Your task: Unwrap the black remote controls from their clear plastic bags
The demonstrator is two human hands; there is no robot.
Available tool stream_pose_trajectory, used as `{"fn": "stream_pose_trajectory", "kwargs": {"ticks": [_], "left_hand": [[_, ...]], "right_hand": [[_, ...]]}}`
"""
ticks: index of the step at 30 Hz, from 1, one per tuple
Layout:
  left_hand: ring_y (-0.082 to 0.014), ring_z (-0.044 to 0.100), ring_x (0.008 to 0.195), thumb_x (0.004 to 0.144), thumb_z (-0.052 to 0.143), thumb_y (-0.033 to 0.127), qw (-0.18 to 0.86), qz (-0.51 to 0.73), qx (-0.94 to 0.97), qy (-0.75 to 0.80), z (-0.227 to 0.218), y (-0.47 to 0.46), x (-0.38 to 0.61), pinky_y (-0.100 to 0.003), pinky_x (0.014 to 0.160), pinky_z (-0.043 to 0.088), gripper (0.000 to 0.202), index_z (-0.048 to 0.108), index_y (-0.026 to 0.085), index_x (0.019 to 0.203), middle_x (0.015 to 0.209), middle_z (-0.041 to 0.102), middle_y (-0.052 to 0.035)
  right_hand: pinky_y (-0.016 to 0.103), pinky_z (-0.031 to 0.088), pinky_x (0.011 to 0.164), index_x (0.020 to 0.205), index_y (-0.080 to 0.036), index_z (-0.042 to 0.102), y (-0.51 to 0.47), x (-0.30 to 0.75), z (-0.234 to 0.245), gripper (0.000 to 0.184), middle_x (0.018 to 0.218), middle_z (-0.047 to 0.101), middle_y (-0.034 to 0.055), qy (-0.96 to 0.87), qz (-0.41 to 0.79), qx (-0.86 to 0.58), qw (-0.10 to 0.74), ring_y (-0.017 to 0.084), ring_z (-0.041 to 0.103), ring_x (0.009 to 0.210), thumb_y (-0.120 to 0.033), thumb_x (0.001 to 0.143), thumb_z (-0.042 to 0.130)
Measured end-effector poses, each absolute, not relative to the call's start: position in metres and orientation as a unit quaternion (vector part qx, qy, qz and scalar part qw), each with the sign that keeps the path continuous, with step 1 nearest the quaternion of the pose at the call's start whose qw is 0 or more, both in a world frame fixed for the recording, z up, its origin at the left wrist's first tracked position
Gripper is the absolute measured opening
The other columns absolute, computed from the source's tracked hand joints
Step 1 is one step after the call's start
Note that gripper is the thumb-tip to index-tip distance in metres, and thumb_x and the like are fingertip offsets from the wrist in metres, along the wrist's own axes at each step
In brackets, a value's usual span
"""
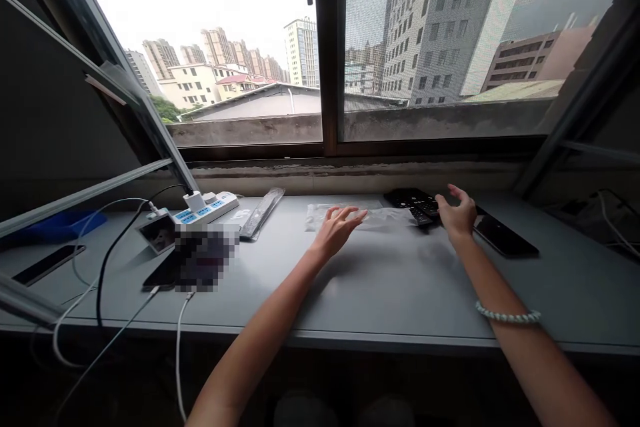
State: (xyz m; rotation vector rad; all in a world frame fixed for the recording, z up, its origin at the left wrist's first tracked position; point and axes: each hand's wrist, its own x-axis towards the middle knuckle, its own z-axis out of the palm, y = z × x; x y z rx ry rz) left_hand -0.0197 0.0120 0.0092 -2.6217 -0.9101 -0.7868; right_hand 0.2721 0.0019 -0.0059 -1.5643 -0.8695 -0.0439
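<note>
Transparent plastic bag (387, 216) lies left of the remotes (413, 199) on the counter (380, 293). Our left hand (339, 232), loosely open, and right hand (457, 217), half-open beside the remotes, seem empty; if we brush carelessly, the bag could slide or the remotes shift.

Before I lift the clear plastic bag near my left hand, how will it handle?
The clear plastic bag will probably flop, since its surface looks wrinkled. Its thin, see-through film suggests it's light and may shift easily.
</note>
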Motion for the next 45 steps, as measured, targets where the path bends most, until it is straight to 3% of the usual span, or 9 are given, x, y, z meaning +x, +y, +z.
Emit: {"fn": "stream_pose_trajectory", "kwargs": {"ticks": [3, 6, 10, 15, 19, 28, 37, 41, 45], "left_hand": [[-0.0134, 0.061, 0.086, 0.095, 0.037, 0.023, 0.124, -0.267, -0.898, -0.327, 0.01, 0.013, -0.02, -0.033, 0.086, 0.042, 0.032, 0.056, 0.03, 0.12, 0.115, 0.059, -0.0038], [-0.0128, 0.06, 0.082, 0.095, 0.037, 0.024, 0.091, -0.301, -0.895, -0.316, 0.014, 0.012, -0.021, -0.028, 0.078, 0.044, 0.03, 0.058, 0.026, 0.117, 0.101, 0.062, -0.0025], [-0.0123, 0.059, 0.086, 0.095, 0.039, 0.03, 0.029, -0.362, -0.883, -0.296, 0.022, 0.011, -0.026, -0.024, 0.078, 0.045, 0.028, 0.058, 0.024, 0.114, 0.094, 0.062, -0.0017], [-0.0157, 0.057, 0.096, 0.087, 0.052, 0.02, 0.062, -0.329, -0.882, -0.331, 0.032, 0.015, -0.037, -0.032, 0.092, 0.039, 0.028, 0.06, 0.026, 0.113, 0.105, 0.061, -0.0029], [-0.0159, 0.057, 0.096, 0.082, 0.042, 0.0, 0.107, -0.344, -0.846, -0.393, 0.035, 0.02, -0.044, -0.037, 0.098, 0.033, 0.045, 0.066, 0.03, 0.107, 0.112, 0.059, -0.0031], [-0.0261, 0.041, 0.125, 0.074, 0.036, -0.004, 0.122, -0.251, -0.777, -0.564, 0.025, 0.028, -0.053, -0.045, 0.103, 0.029, 0.053, 0.069, 0.024, 0.104, 0.128, 0.051, -0.0097], [-0.0336, 0.041, 0.123, 0.073, 0.035, 0.001, 0.134, -0.248, -0.705, -0.651, 0.027, 0.031, -0.073, -0.055, 0.098, 0.03, 0.049, 0.067, 0.019, 0.106, 0.122, 0.056, -0.0143], [-0.027, 0.037, 0.13, 0.076, 0.03, 0.0, 0.138, -0.355, -0.728, -0.57, 0.03, 0.028, -0.059, -0.048, 0.104, 0.028, 0.054, 0.061, 0.019, 0.116, 0.128, 0.053, -0.0107], [-0.0255, 0.028, 0.135, 0.089, 0.032, 0.021, 0.031, -0.271, -0.822, -0.5, 0.013, 0.028, -0.037, -0.045, 0.106, 0.029, 0.042, 0.05, 0.016, 0.127, 0.14, 0.042, -0.0119]], "right_hand": [[0.032, 0.049, 0.061, 0.099, -0.019, 0.066, -0.019, 0.235, 0.019, 0.035, 0.095, 0.066, 0.0069, -0.503, -0.034, -0.609, 0.612, 0.015, 0.057, 0.062, -0.044, 0.08, 0.053], [0.036, 0.048, 0.08, 0.1, -0.023, 0.068, -0.036, 0.198, 0.03, 0.04, 0.103, 0.065, 0.0069, -0.706, -0.079, -0.485, 0.51, 0.022, 0.059, 0.092, -0.049, 0.071, 0.067], [0.04, 0.04, 0.093, 0.111, -0.026, 0.065, -0.038, 0.177, 0.022, 0.035, 0.106, 0.067, 0.0045, -0.807, -0.061, -0.429, 0.401, 0.022, 0.058, 0.099, -0.035, 0.077, 0.065], [0.038, 0.039, 0.095, 0.105, -0.029, 0.068, -0.031, 0.188, 0.016, 0.036, 0.106, 0.067, 0.0007, -0.768, -0.014, -0.498, 0.403, 0.019, 0.059, 0.1, -0.011, 0.082, 0.047], [0.037, 0.039, 0.095, 0.097, -0.029, 0.071, -0.03, 0.196, 0.019, 0.036, 0.105, 0.067, -0.0001, -0.723, -0.032, -0.519, 0.454, 0.019, 0.059, 0.1, -0.009, 0.082, 0.045], [0.034, 0.043, 0.091, 0.088, -0.028, 0.074, -0.013, 0.203, 0.005, 0.035, 0.102, 0.068, 0.0005, -0.718, 0.0, -0.564, 0.409, 0.018, 0.058, 0.102, -0.004, 0.079, 0.049], [0.034, 0.041, 0.095, 0.087, -0.033, 0.073, -0.016, 0.201, -0.003, 0.045, 0.104, 0.068, -0.0059, -0.742, 0.089, -0.598, 0.29, 0.015, 0.06, 0.101, 0.0, 0.07, 0.047], [0.034, 0.04, 0.096, 0.088, -0.034, 0.074, -0.021, 0.201, -0.001, 0.039, 0.107, 0.067, -0.0067, -0.741, 0.111, -0.602, 0.276, 0.017, 0.061, 0.098, -0.008, 0.072, 0.05], [0.034, 0.039, 0.096, 0.087, -0.034, 0.074, -0.023, 0.199, 0.002, 0.031, 0.111, 0.066, -0.0059, -0.73, 0.131, -0.611, 0.277, 0.019, 0.061, 0.099, -0.017, 0.07, 0.056]]}}
